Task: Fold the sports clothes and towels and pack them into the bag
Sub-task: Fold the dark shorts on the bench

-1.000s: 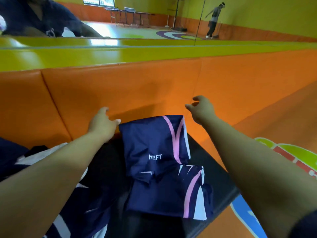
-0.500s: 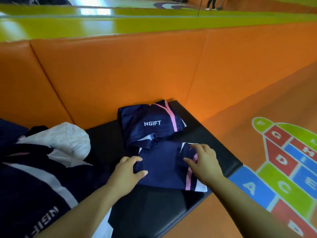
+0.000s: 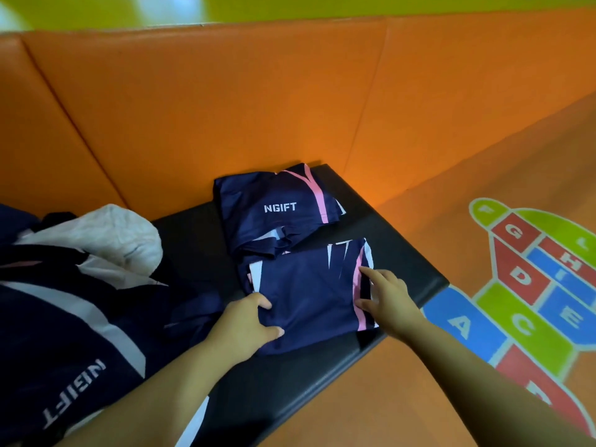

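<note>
Navy, thin and probably slippery cloth: the left hand [image 3: 245, 324] curls its fingers [image 3: 262, 301] round the folded navy garment [image 3: 306, 291] at its left edge, while the right hand [image 3: 387, 298] lays straight fingers on the pink-striped side. The garment lies near the bench's [image 3: 416, 266] right end. Being soft and light, it likely needs scooping from beneath on both sides, or the fold slips.

The scene is being lit evenly. Glare is being thrown on the green ledge [image 3: 322, 6] at top left. Lines are being bent near the edges; detail is being slightly softened.
</note>
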